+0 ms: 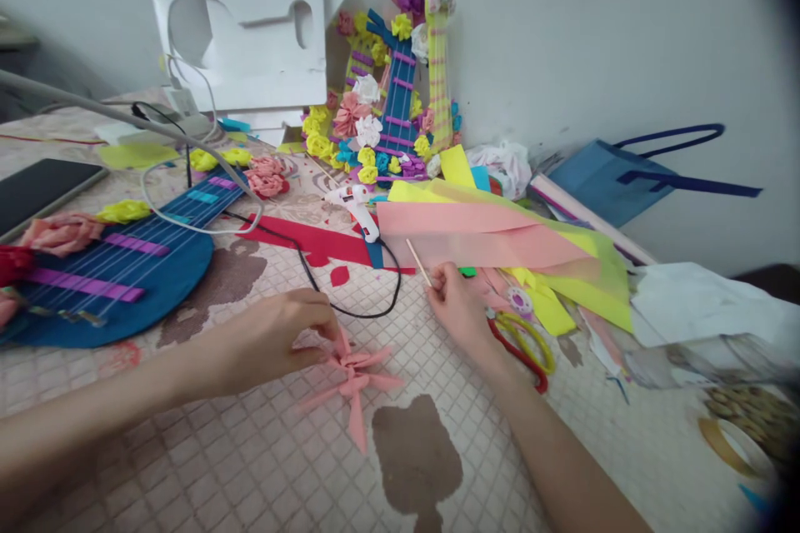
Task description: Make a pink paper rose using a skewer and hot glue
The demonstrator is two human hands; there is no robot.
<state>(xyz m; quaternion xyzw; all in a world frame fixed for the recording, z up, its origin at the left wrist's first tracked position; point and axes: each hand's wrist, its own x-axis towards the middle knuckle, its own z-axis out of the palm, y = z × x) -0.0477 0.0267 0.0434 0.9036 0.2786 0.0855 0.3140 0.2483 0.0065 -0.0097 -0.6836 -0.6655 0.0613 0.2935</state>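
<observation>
Low in the middle of the view, a pink paper flower (353,373) with several narrow pointed petals is over the patterned tablecloth (262,450). My left hand (275,341) pinches one of its upper petals between thumb and fingers. To the right, my right hand (456,300) is closed on a thin wooden stick (417,260) that points up and to the left. Above the stick lie pink crepe paper strips (481,233). A white glue gun (357,208) rests just left of them, its black cable looping between my hands.
Scissors (528,341) with red and yellow handles lie beside my right forearm. A blue paper guitar (125,266) is at the left, a phone (47,191) beyond it. Flower-covered guitars (397,100) lean at the back wall. A tape roll (734,445) sits far right.
</observation>
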